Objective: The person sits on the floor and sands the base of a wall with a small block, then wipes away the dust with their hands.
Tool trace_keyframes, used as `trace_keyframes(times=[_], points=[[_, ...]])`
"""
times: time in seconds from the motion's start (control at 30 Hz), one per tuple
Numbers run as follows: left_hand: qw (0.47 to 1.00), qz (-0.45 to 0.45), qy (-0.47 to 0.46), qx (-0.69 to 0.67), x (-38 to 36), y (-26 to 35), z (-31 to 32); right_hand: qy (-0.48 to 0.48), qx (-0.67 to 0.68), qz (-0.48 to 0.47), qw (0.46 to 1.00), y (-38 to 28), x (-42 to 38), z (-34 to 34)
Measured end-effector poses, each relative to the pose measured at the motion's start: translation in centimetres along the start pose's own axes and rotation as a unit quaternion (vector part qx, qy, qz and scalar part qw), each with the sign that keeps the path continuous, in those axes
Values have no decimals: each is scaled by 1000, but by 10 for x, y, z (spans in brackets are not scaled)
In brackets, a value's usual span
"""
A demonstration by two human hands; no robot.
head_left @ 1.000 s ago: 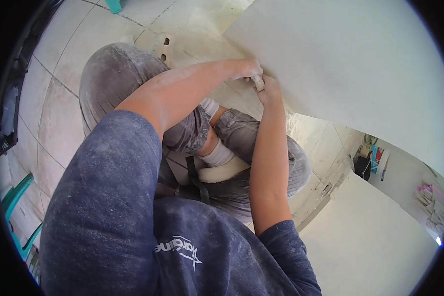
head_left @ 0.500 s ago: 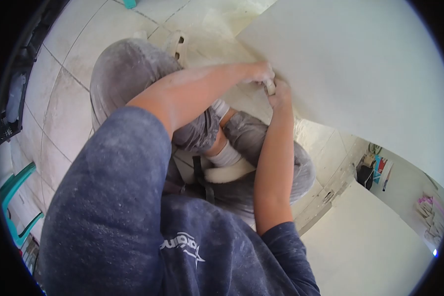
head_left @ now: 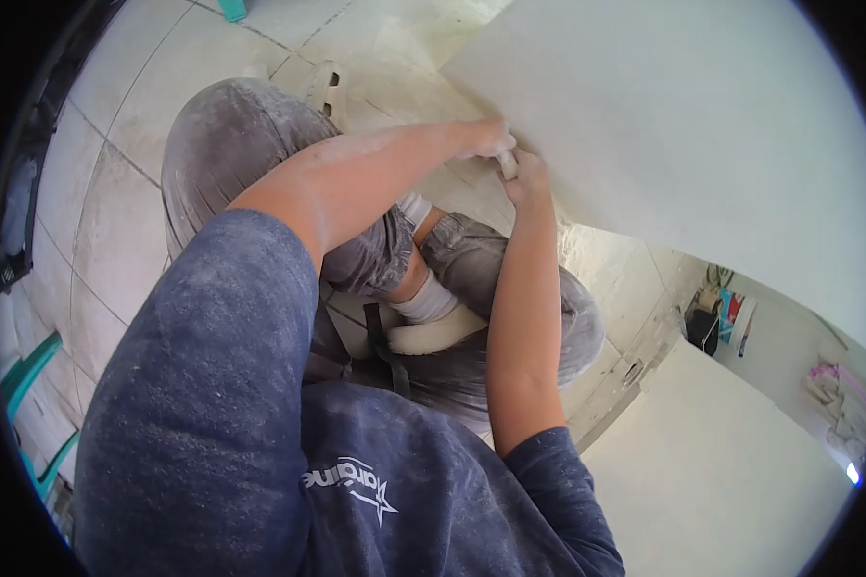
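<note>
My left hand (head_left: 488, 138), dusted with white powder, is closed at the lower edge of a large white panel (head_left: 664, 125). Just beside it, my right hand (head_left: 528, 179) is also closed, its fingers bent at the same edge. Between the two hands shows a small whitish piece (head_left: 508, 166); its kind is too small to make out. Both hands appear to grip it, though the panel edge and the fingers hide part of it.
My crossed legs in dusty grey trousers (head_left: 236, 144) rest on the tiled floor (head_left: 115, 212). A pale clog (head_left: 328, 87) lies beyond my knee. Green chair parts (head_left: 34, 370) stand at left. Another white board (head_left: 712, 462) is at lower right, with containers (head_left: 726, 322) behind it.
The whole view has shifted slightly, so hands, legs and panel all sit a little further left. Both hands keep their closed hold at the panel edge.
</note>
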State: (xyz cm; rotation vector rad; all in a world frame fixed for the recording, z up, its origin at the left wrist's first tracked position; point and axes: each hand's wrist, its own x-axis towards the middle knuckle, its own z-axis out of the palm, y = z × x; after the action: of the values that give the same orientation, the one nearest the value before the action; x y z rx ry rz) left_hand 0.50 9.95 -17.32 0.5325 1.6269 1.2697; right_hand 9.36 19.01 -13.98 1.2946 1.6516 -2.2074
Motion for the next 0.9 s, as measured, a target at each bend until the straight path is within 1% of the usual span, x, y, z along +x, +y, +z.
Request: trace_keyframes(times=[0.07, 0.17, 0.27, 0.33, 0.37, 0.4, 0.47, 0.57, 0.6, 0.63, 0.67, 0.7, 0.73, 0.77, 0.8, 0.83, 0.87, 0.9], points=[[999, 16, 4, -33, -3, 0, 1, -2, -28, -31, 999, 0, 3, -1], [998, 39, 8, -44, -13, -6, -3, -35, 0, 7, 999, 5, 12, -6], [1000, -26, 8, -4, -15, 9, -4, -36, 70, 15, 997, 17, 32, -16], [1000, -21, -10, -12, -8, 11, 0, -51, -86, -82, 992, 18, 38, -27], [999, -24, -18, -16, -6, 6, -2, -53, -89, -79, 992, 21, 40, -24], [1000, 2, -23, -8, -6, -2, -8, -55, -92, -75, 991, 23, 43, -21], [997, 57, -51, 6, -6, -9, -7, -22, 48, 30, 998, 6, 19, -8], [1000, 14, -16, 15, -9, 2, -4, -21, 85, 25, 996, 9, 22, -10], [1000, 6, -16, 10, -11, 7, -1, -37, -120, -63, 990, 11, 25, -19], [1000, -5, -11, 4, -9, 9, 1, -57, -317, -148, 935, 9, 23, -25], [1000, -19, -6, -1, -8, 8, 0, -54, -315, -143, 937, 11, 26, -23], [1000, -13, 4, -5, -8, 7, -3, -51, -313, -137, 938, 13, 30, -22], [1000, -7, 11, -9, -7, 4, -3, -19, -114, -36, 993, -1, 16, -6], [1000, 0, 14, -12, -10, 4, 0, 20, 91, 68, 993, -6, 7, 0], [1000, -11, 11, -14, -14, 3, 2, -4, -64, 9, 998, 1, 5, -4], [1000, -17, 6, -14, -22, 9, -1, -23, -220, -54, 974, 2, 3, -6], [1000, -19, 6, -15, -24, 19, -3, -27, -337, -93, 936, -1, 2, -10], [1000, -16, 0, -21, -20, 22, 1, -22, -449, -134, 883, -5, 1, -13]])
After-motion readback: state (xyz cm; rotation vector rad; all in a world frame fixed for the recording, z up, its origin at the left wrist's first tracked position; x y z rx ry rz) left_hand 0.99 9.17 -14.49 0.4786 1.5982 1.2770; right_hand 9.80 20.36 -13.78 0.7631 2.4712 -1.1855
